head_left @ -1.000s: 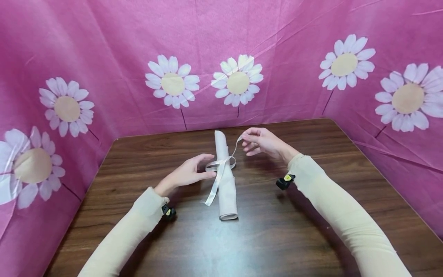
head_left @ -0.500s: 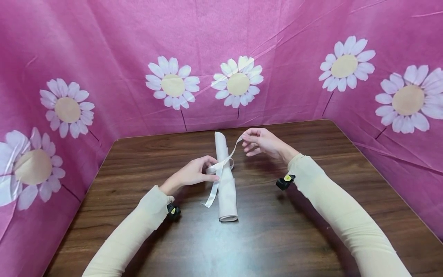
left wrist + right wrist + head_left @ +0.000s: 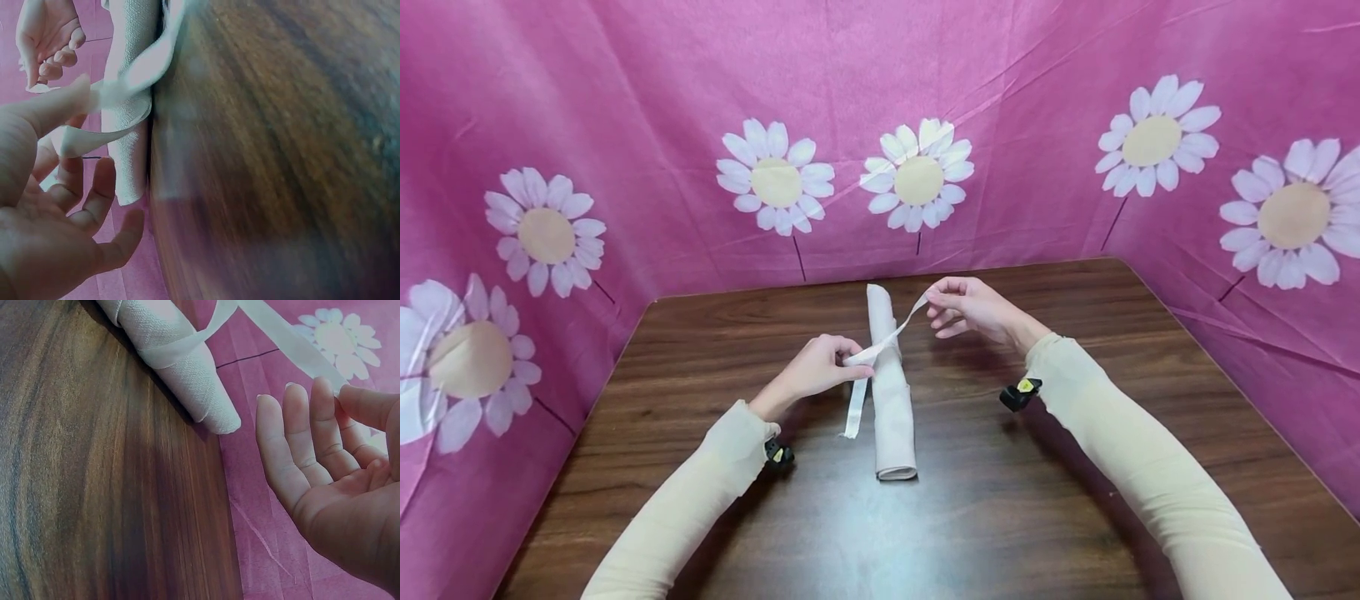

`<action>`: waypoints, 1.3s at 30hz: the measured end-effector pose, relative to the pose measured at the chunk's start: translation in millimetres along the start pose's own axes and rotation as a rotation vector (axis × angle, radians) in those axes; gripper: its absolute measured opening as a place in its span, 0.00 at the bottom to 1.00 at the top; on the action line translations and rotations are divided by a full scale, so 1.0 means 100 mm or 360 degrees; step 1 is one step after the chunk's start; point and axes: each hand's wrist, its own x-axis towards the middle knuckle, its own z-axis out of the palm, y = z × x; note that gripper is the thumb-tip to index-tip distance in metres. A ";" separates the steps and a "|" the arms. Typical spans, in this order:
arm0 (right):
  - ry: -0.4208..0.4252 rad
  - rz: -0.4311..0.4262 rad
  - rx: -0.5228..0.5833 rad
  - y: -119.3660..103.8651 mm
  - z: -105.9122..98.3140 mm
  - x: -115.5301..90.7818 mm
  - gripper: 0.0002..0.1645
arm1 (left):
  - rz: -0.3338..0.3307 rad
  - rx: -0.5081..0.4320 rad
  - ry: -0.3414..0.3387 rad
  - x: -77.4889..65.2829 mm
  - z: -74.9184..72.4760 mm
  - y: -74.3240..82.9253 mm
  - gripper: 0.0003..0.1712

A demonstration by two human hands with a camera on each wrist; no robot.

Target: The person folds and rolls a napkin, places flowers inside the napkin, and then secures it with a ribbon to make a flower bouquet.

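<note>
A rolled cream cloth lies lengthwise on the wooden table, with a white satin ribbon around its middle. To its left, my left hand holds a loop of the ribbon between thumb and fingers; in the left wrist view the loop bends around the index finger, the other fingers loosely curved. My right hand, raised beyond the roll's right side, pinches the other stretch of ribbon by its end between thumb and index finger. One ribbon tail hangs down below my left hand.
The brown wooden table reaches back to a pink curtain printed with white daisies, which surrounds it on the sides too. Small black devices sit at both cream-sleeved wrists.
My left hand has closed its fingers on the ribbon loop and lifted it slightly. The ribbon between the hands is straighter now, and the tail has shifted. My right hand stays nearly still.
</note>
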 end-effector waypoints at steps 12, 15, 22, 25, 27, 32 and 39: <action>-0.0001 -0.0005 -0.0017 0.04 -0.04 0.00 0.13 | -0.0009 -0.0116 0.0102 0.02 0.02 0.01 0.04; 0.0009 0.0002 -0.0018 0.04 -0.04 0.00 0.12 | -0.0020 -0.0112 0.0112 0.03 0.03 0.01 0.05; 0.0010 0.0000 -0.0024 0.05 -0.05 0.00 0.11 | 0.0000 -0.0106 0.0158 0.04 0.04 0.02 0.05; 0.0009 0.0004 -0.0025 0.06 -0.06 0.00 0.11 | 0.0019 -0.0127 0.0145 0.06 0.05 0.02 0.05; 0.0008 0.0004 -0.0026 0.06 -0.06 -0.01 0.10 | 0.0031 -0.0139 0.0141 0.06 0.05 0.02 0.05; 0.0009 -0.0006 -0.0029 0.06 -0.06 -0.02 0.10 | 0.0065 -0.0128 0.0192 0.06 0.04 0.04 0.07; 0.0013 -0.0007 -0.0021 0.07 -0.08 -0.04 0.10 | 0.0110 -0.0139 0.0208 0.06 0.00 0.06 0.16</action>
